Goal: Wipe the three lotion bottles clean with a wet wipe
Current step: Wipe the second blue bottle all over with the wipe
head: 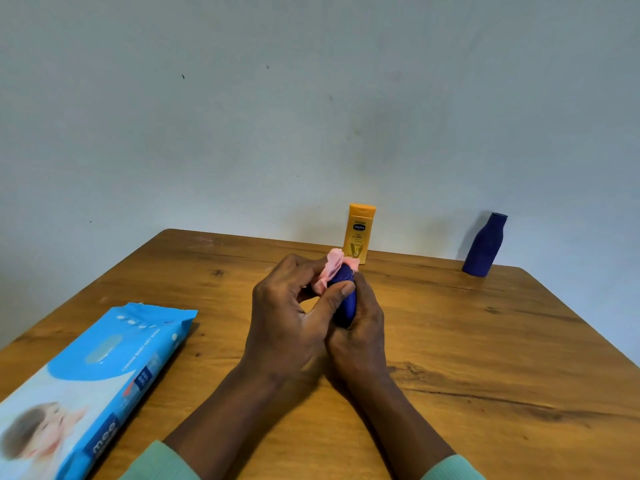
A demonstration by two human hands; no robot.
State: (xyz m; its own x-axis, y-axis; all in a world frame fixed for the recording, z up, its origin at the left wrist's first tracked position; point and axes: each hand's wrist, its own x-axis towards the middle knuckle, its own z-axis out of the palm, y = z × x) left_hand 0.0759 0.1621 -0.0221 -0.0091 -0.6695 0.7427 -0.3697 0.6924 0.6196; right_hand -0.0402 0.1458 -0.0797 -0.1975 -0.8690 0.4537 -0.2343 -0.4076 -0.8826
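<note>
Grip: right hand (363, 329) curls round blue bottle (346, 301); left hand (285, 317) pinches pink wipe (333, 266) against its top. Yellow bottle (360, 233) just behind grip, wipes pack (86, 375) left.

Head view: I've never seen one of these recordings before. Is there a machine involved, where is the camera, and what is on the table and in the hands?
There is no machine here. A person wears one wide-angle camera on the head, looking forward and down, so you see their own two bare hands. The right hand grips a small blue bottle. The left hand holds a pink wipe against the bottle's top, with its thumb on the bottle's side. On the wooden table, a yellow bottle and a dark blue bottle stand upright at the far edge by the wall. A blue pack of wet wipes lies at the near left.
</note>
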